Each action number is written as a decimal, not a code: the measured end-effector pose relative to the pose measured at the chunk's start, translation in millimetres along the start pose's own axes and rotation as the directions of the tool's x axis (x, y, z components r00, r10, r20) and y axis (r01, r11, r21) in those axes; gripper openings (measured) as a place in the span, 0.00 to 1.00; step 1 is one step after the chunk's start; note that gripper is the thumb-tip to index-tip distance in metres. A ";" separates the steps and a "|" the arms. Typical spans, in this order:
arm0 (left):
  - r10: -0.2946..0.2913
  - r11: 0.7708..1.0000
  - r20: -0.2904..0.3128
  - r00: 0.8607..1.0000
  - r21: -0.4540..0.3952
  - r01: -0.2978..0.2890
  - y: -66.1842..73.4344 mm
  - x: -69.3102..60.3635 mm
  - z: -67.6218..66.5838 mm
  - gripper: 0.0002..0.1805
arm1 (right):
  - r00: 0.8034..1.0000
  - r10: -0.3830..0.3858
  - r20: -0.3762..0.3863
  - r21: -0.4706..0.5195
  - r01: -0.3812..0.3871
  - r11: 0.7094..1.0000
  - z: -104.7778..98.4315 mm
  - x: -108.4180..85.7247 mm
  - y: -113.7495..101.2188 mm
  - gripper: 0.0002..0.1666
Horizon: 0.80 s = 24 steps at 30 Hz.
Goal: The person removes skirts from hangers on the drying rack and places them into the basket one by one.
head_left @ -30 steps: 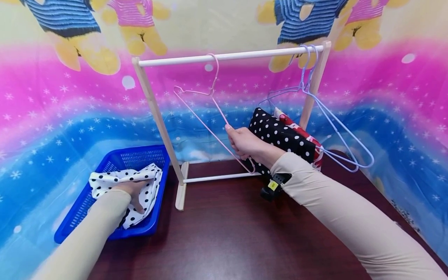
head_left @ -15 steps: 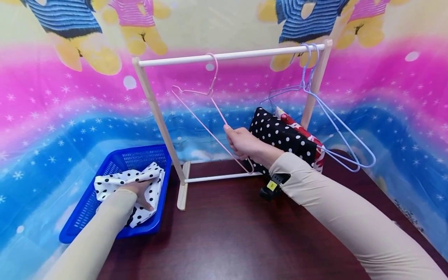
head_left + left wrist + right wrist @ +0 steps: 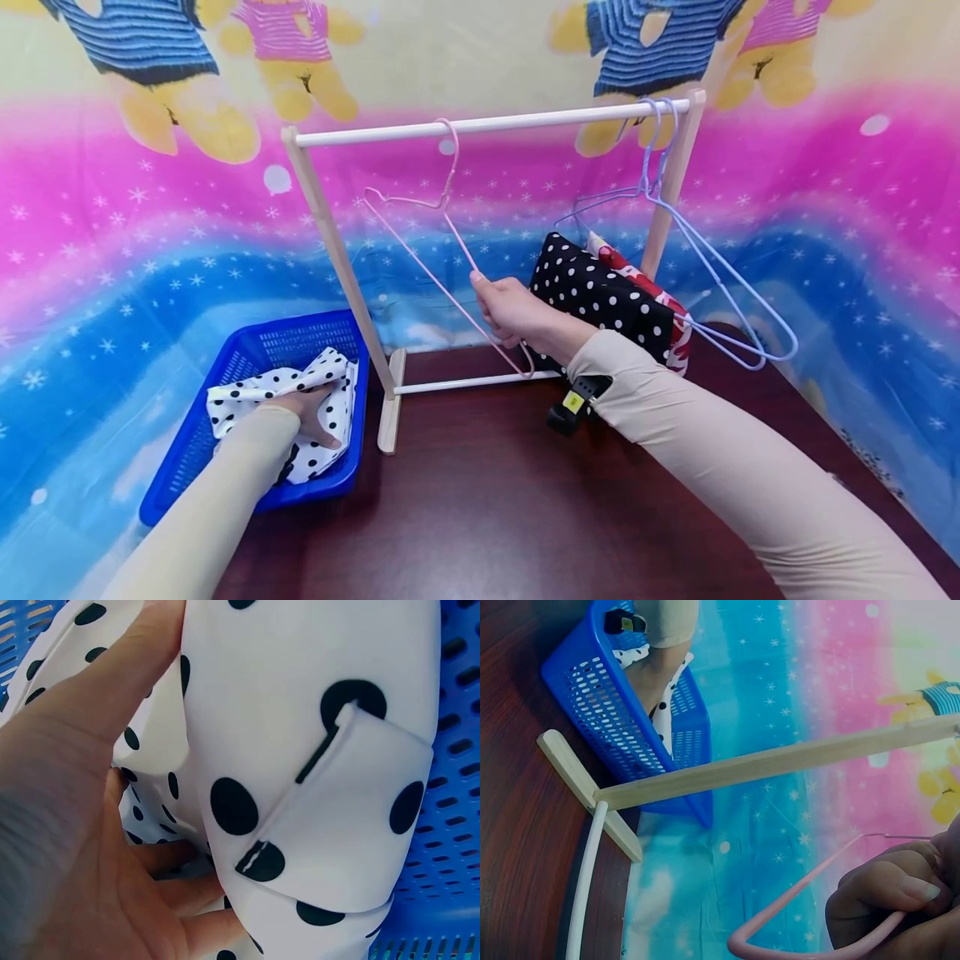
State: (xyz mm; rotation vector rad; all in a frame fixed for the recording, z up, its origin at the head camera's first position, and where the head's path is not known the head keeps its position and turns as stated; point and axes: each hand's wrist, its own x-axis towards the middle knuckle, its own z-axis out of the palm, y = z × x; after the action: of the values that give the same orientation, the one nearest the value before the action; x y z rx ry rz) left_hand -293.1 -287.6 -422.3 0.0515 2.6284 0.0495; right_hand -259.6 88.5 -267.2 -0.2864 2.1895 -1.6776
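Slanting near the clock's centre in the head view, the pink hanger (image 3: 870, 937) is hanging from the top rail (image 3: 525, 122) of the wooden rack (image 3: 330, 237). The right hand (image 3: 513, 310) is holding its wire in a grip of curled fingers, seemingly to keep it from swinging. At eight o'clock, the white dotted cloth (image 3: 315, 765) is lying bunched in the blue basket (image 3: 326, 489), and the left hand (image 3: 127, 892) is resting among its folds; thumb and fingers are standing well apart with their tips hiding behind fabric, so I cannot tell whether that grip has hold of anything. The basket is sitting just beside the rack, apparently for easy reach. Toward three o'clock, lavender hangers (image 3: 651, 185) are bearing a black dotted cloth (image 3: 592, 287) and a red floral cloth (image 3: 637, 277), probably keeping the rail's middle free. The counter (image 3: 465, 500) is stretching toward six o'clock.
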 end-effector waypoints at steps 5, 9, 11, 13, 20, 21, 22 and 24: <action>0.023 1.000 0.020 1.000 -0.005 -0.023 2.3 -0.9 -1.0 0.68 | 1.000 -0.004 0.006 0.014 0.004 1.000 3.4 -0.1 -1.4 0.34; 0.024 1.000 0.021 0.999 0.006 -0.024 1.5 1.2 0.7 0.68 | 1.000 -0.001 0.007 0.010 0.001 1.000 4.5 -0.5 -2.5 0.34; 0.023 1.000 0.020 1.000 0.012 -0.023 1.5 2.9 1.5 0.69 | 1.000 -0.001 0.007 0.009 0.001 1.000 4.6 -0.4 -2.7 0.34; 0.020 1.000 0.019 1.000 0.017 -0.021 2.1 4.6 1.9 0.69 | 1.000 0.000 0.006 0.010 0.000 1.000 4.9 -0.2 -2.7 0.34; 0.045 0.998 0.009 0.999 0.041 -0.046 3.3 10.5 4.6 0.70 | 1.000 -0.012 0.011 -0.006 0.012 1.000 6.9 1.1 -3.1 0.34; 0.048 0.998 0.006 0.999 0.044 -0.049 3.1 10.9 5.0 0.70 | 1.000 -0.012 0.011 -0.009 0.012 1.000 7.2 1.1 -3.2 0.34; 0.049 0.998 0.007 0.999 0.044 -0.049 3.1 11.1 5.4 0.70 | 1.000 -0.010 0.012 -0.011 0.011 1.000 7.6 1.3 -3.4 0.34; 0.044 0.998 0.012 0.999 0.045 -0.045 2.6 11.5 5.9 0.70 | 1.000 -0.007 0.014 -0.016 0.007 1.000 8.3 1.2 -3.8 0.34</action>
State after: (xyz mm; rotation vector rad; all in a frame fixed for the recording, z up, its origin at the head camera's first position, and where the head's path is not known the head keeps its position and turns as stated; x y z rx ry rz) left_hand -300.2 -284.3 -433.0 0.1255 2.6168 0.0051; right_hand -257.6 79.6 -265.6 -0.3093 2.1954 -1.6570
